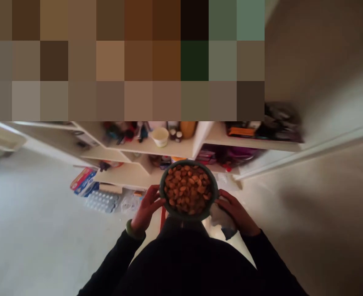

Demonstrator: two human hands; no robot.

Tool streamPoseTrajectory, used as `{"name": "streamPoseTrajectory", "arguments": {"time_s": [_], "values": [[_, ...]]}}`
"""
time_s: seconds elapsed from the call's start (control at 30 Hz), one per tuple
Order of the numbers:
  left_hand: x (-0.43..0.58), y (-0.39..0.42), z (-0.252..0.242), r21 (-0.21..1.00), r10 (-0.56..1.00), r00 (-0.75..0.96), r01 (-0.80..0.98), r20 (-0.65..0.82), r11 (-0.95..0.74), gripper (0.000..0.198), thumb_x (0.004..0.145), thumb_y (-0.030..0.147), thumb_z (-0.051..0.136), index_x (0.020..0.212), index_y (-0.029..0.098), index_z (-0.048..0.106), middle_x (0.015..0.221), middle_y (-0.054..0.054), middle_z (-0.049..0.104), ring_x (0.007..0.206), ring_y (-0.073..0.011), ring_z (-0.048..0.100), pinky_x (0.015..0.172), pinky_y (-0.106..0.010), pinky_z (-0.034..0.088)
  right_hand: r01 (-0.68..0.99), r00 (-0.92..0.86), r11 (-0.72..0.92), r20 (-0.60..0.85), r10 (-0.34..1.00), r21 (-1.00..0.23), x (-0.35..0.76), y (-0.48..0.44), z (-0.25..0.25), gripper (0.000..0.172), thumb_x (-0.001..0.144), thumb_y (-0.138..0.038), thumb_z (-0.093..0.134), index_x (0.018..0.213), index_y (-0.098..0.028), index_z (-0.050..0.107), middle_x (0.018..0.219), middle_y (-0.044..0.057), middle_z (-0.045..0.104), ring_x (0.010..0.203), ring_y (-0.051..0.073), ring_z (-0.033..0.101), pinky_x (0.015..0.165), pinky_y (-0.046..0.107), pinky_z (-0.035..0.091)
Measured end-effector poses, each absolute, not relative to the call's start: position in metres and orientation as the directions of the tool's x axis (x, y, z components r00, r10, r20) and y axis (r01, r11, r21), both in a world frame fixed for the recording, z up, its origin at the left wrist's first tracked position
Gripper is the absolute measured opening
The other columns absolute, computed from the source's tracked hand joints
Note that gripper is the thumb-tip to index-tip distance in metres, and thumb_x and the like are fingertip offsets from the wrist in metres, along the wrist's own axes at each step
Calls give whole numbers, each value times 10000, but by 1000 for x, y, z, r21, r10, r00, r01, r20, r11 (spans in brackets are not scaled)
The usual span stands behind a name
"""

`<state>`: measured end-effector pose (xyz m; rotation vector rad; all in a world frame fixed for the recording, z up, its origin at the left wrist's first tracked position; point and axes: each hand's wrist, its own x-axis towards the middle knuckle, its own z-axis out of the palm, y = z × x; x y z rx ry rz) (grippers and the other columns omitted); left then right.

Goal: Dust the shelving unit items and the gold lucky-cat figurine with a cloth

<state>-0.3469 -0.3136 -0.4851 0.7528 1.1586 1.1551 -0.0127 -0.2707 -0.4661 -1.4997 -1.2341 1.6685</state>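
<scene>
In front of my body is a dark green round bowl [181, 215], filled with brown almonds [187, 187]. My left hand [147, 210] is closed on the bowl's left side, its fingers at the rim. A pale green bangle [133, 230] circles that wrist. On the opposite side my right hand [237, 211] grips the bowl near the rim. A grey cloth-like piece [223, 220] hangs by the right palm; whether the hand holds it too is unclear. The bowl's underside is hidden.
White shelving [175, 146] stands ahead, carrying a cream tub [160, 137], small jars and a purple item [245, 153]. On the floor at left lie a red-and-blue package [84, 182] and a grey egg tray [103, 201]. A pixelated block covers the upper left.
</scene>
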Motion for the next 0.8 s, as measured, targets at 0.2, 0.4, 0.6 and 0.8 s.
{"name": "streamPoseTrajectory", "arguments": {"time_s": [0.2,0.4,0.6,0.8], "values": [[-299,-279,-410,936,971,112,-262,-212,235,559,794,456,991,1225,242,707,1312,-70,728,1227,-293,688,1006,-415,587,-20,-52,-322,-321,946,-946,37,-279,-405,365,817,-563,858,870,-241,695,802,-17,682,782,189,597,722,303,492],[-247,-235,-347,957,982,179,-272,-53,102,509,801,463,985,1164,221,723,1213,-62,747,1191,-252,668,1013,-369,554,-57,82,-181,-185,979,-982,82,-269,-345,351,837,-604,844,898,-284,713,790,-3,691,737,211,611,651,322,506],[-188,-171,-299,926,977,192,-377,90,-11,432,836,425,941,1137,224,704,1189,-42,734,1153,-226,671,1036,-362,569,272,119,386,429,896,-882,128,-226,-318,547,470,-538,1027,920,-331,794,1186,54,773,1118,343,673,932,443,562],[-140,-91,-280,881,994,101,-473,35,16,224,888,234,850,1037,215,684,1094,-14,706,1080,-185,678,1061,-364,583,4,383,325,302,873,-946,131,-150,-317,333,736,-591,899,787,-329,700,915,10,724,912,261,633,819,407,552]]}}
